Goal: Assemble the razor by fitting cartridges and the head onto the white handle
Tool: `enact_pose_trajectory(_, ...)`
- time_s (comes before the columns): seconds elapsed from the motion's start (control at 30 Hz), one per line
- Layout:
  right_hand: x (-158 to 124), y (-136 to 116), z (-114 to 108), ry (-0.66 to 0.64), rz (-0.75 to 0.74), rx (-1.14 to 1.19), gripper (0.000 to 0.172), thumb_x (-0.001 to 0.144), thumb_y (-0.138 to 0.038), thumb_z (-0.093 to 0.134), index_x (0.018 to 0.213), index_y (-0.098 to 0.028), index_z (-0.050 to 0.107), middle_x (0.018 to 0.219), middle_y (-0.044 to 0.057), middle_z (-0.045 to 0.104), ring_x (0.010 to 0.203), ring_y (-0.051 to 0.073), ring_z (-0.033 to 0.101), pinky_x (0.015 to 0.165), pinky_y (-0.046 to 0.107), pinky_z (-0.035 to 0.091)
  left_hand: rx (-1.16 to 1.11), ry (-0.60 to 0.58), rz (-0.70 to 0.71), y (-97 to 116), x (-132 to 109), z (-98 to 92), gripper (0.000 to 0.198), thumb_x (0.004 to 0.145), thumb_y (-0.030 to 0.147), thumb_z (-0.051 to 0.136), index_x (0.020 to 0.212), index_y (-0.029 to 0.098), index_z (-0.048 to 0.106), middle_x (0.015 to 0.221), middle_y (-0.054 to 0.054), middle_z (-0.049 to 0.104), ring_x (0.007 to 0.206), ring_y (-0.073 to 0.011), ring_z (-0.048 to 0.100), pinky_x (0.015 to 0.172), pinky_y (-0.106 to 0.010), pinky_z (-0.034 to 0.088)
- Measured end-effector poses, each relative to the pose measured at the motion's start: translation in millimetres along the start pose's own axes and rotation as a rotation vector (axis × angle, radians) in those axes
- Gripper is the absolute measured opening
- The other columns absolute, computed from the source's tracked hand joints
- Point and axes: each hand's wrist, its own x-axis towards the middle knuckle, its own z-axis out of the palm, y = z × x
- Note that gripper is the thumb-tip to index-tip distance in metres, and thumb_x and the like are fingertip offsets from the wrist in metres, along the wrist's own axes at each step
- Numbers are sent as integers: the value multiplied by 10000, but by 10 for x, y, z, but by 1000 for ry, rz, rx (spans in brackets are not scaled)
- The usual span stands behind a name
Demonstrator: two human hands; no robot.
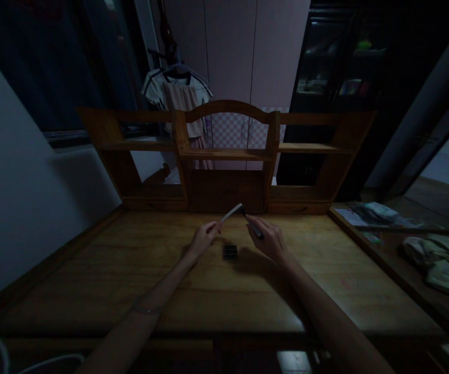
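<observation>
Strip of pale, narrow material slants toward one o'clock from a person's left hand in a dimly lit room. The grip there is narrow, fingertips pinched on the near end, seemingly to leave the rest exposed. Opposite, the right hand closes its grip around a slim grey-and-black tool angled toward eleven o'clock, the handle apparently lying along the fingers for a steadier hold. The two ends meet or nearly meet; whether they touch or are joined cannot be told.

Directly below that point, toward six o'clock, dark battery-like pieces lie side by side on the wooden bench, between the hands and touched by neither, a position that appears to suit reach from either side. The forearms enter from seven and five o'clock, a thin bracelet on the left one. At twelve o'clock stands a wooden shelf unit with an arched top; beyond it, toward eleven, hangs a white shirt with dark trim. A pale cloth bundle rests toward three o'clock, off the bench.
</observation>
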Motion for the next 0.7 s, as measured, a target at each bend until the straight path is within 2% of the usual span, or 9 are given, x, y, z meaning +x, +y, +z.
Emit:
enact_pose_trajectory(0.17, 1, -22, -8, -12, 0, -12, 328, 897, -247, 499, 1220, -221, 551, 1140, 58, 643, 924, 178, 651, 814, 259, 512, -1, 58, 0, 10, 4, -18, 414, 855, 521, 419, 711, 166, 577, 618, 15, 512, 540, -105, 447, 456, -188, 310)
enact_pose_trajectory(0.3, 3, -28, -13, -15, 5, -18, 328, 898, -246, 496, 1220, -223, 551, 1137, 60, 643, 925, 177, 650, 827, 260, 510, 6, 21, 22, 38, -10, 4, 431, 853, 534, 413, 702, 166, 578, 626, 12, 514, 562, -109, 459, 476, -189, 333)
enact_pose_trajectory(0.53, 7, -35, -19, 2, 5, -16, 328, 905, -262, 488, 1225, -230, 554, 1130, 71, 644, 908, 181, 657, 812, 269, 524, -4, 19, -27, 55, -29, -1, 457, 834, 572, 412, 729, 166, 596, 642, 8, 527, 558, -117, 469, 445, -191, 339)
enact_pose_trajectory(0.7, 12, -38, -22, -8, -1, -3, 334, 909, -261, 479, 1233, -226, 546, 1142, 74, 638, 934, 180, 648, 814, 264, 523, 5, 10, 22, 81, -25, -3, 444, 842, 549, 420, 702, 166, 595, 612, 14, 511, 565, -112, 469, 497, -196, 362)
